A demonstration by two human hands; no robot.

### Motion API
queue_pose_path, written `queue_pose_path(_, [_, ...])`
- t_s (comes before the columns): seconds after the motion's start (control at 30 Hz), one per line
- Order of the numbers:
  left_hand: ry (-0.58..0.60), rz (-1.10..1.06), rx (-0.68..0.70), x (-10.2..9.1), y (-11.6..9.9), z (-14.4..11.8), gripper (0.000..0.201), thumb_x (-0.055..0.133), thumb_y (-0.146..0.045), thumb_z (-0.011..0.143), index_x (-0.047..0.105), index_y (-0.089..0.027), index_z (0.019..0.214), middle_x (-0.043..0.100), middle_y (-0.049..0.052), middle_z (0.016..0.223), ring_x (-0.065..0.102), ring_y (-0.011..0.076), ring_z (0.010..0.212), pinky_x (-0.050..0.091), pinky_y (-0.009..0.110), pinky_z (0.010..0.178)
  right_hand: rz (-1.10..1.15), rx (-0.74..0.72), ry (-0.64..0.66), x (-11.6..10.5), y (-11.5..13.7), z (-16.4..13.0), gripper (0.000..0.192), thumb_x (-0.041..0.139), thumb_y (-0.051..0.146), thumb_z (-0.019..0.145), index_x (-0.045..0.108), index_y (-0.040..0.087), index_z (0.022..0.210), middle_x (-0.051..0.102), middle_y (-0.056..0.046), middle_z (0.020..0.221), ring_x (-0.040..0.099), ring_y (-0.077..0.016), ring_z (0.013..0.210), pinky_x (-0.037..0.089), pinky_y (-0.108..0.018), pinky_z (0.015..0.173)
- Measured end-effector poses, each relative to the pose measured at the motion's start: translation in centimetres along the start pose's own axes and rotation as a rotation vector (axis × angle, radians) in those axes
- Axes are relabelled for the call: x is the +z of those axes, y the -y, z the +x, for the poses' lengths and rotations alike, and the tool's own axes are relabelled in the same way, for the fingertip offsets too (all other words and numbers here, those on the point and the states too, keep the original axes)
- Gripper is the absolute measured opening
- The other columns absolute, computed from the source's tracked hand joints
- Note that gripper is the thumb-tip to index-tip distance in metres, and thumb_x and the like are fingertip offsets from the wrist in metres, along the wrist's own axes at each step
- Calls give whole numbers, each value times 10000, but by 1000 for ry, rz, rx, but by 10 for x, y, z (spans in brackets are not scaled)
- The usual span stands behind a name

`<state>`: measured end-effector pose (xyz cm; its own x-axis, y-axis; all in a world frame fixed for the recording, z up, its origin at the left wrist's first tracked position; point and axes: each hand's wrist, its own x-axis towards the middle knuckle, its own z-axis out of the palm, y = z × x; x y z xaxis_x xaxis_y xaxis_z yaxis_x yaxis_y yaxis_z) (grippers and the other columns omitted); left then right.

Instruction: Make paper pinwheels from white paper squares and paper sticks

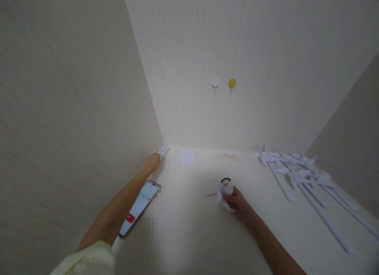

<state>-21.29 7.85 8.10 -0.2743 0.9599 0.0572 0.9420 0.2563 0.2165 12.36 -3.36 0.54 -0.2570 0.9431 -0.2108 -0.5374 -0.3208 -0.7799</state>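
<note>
At the far left of the table, my left hand is closed around the near ends of several white rolled paper sticks; its fingertips are partly hidden. My right hand pinches a folded white paper pinwheel head above the middle of the table. Just behind that paper lies what looks like a pair of scissors, with a thin metal blade showing and a dark handle loop, partly covered. A flat square of white paper rests near the back wall.
Several paper pinwheels with long paper sticks lie piled on the right. A phone showing a timer sits beneath my left forearm. A white hook and a yellow hook are on the back wall. Small scraps lie below.
</note>
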Motion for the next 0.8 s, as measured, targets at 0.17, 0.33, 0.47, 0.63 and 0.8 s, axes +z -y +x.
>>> queue_pose_path(0.17, [98,-247,26,-7,-5,4,82,483,-145,644,552,-100,648,552,54,626,544,193,719,380,244,592,30,8,-13,-1,-1,2,402,754,143,392,544,169,734,597,39,566,530,-88,464,403,-176,422])
queue_pose_path(0.33, [315,-605,202,-2,-35,-32,262,489,-277,673,530,-115,875,508,-11,622,434,64,504,310,175,455,101,10,-52,-4,3,1,355,738,154,421,557,175,726,614,34,564,550,-102,458,422,-187,414])
queue_pose_path(0.47, [696,-1206,276,21,-67,-86,501,544,-203,626,368,-168,1094,547,-14,660,373,33,437,221,161,398,190,-4,-73,-7,6,1,318,717,149,430,563,193,705,646,32,599,575,-122,476,461,-211,427])
queue_pose_path(0.63, [1022,-1397,412,58,-100,-139,544,524,-115,582,352,-198,1092,542,-48,580,321,23,366,150,161,357,263,-81,-41,-16,5,5,269,677,121,468,566,199,701,657,30,615,594,-116,512,500,-204,470])
queue_pose_path(0.8, [1170,-1462,493,81,-116,-159,474,585,-131,566,419,-170,1008,528,-50,541,365,34,388,146,168,353,356,-102,9,-24,4,8,205,638,96,518,548,187,678,641,17,621,590,-107,558,508,-196,506])
